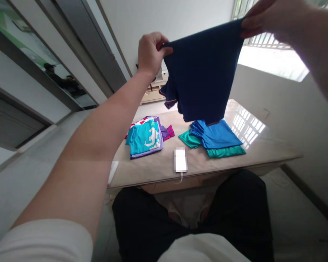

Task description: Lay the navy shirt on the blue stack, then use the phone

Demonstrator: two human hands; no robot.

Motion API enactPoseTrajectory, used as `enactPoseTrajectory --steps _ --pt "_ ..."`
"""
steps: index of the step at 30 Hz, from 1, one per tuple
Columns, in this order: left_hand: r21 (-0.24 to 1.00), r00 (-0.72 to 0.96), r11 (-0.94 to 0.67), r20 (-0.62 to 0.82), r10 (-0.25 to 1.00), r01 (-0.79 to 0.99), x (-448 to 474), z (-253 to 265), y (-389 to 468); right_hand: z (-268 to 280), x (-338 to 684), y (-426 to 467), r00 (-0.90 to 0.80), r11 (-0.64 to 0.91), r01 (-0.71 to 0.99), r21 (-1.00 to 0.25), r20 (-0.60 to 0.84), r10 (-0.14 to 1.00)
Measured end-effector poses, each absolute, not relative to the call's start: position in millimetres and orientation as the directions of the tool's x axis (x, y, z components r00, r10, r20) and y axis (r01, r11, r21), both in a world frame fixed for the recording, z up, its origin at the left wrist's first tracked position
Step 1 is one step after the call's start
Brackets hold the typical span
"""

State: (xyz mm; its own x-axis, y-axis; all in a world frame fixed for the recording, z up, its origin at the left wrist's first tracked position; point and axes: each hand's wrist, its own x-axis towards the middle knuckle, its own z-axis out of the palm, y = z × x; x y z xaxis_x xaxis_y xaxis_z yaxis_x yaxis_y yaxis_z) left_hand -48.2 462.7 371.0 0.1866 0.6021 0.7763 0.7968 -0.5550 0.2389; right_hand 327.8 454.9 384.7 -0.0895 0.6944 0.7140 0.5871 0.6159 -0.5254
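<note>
Fabric hangs in the air above the table: a navy garment is stretched between both raised hands, its top edge running taut from one grip to the other. The left hand is closed in a fist-like pinch on the left corner, thumb pressed over the cloth against the curled fingers. The right hand, higher and near the top edge of the view, pinches the right corner between thumb and fingertips, fingers only slightly spread. The cloth drops from that line, its lower hem ending just above a folded pile of blue and green clothes on the right part of the table; whether hem and pile touch cannot be told. On the left part lies a second stack of folded clothes, turquoise on top with purple and red beneath, well apart from the first pile. Between the two piles, nearer the front edge, lies a white phone with a cable running over that edge. Bare tabletop shows in front of both piles and along the right side, where window light glares on the surface. The table's right edge runs close to a pale wall, while open floor lies to its left. The person's dark trousers sit just under the front edge.
</note>
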Motion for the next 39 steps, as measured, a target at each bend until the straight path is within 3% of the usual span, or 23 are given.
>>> enactPoseTrajectory --steps 4,7,13,16,19,22,26,32,39 --pt "0.072 0.277 -0.542 0.798 0.535 0.838 -22.0 367.5 466.5 384.4 349.8 454.0 -0.052 0.592 0.632 -0.501 0.734 0.677" --pt "0.024 0.382 -0.554 0.7 0.604 0.832 3.6 318.5 463.4 334.5 370.9 444.2 0.039 0.427 0.751 -0.503 0.679 0.733" --pt "0.112 0.574 -0.666 0.416 0.705 0.737 54.8 129.5 421.9 149.8 411.6 419.9 0.095 0.101 0.842 -0.531 0.328 0.94" --pt "0.206 0.646 -0.699 0.272 0.713 0.685 44.9 34.8 376.6 57.2 420.2 385.2 0.009 0.049 0.856 -0.514 0.111 0.994" --pt "0.28 0.558 -0.612 0.255 0.79 0.739 -14.2 -24.5 326.6 -4.9 414.5 336.7 -0.013 0.046 0.848 -0.528 0.066 0.998" --pt "0.313 0.298 -0.384 0.289 0.91 0.869 -109.2 -48.9 278.9 -35.9 383.4 296.5 -0.077 0.09 0.777 -0.623 0.049 0.996" --pt "0.311 0.057 -0.146 0.276 0.959 0.939 -220.3 -65.2 226.0 -53.9 298.3 281.7 -0.325 0.185 0.564 -0.805 -0.01 0.946" --pt "0.286 0.038 -0.106 0.233 0.972 0.952 -263.8 -100.6 194.6 -76.1 172.0 300.1 -0.502 0.135 0.313 -0.94 -0.043 0.864" --pt "0.271 0.037 -0.106 0.245 0.969 0.957 -265.7 -108.8 194.8 -84.7 154.6 296.2 -0.429 0.069 0.24 -0.968 -0.042 0.902"
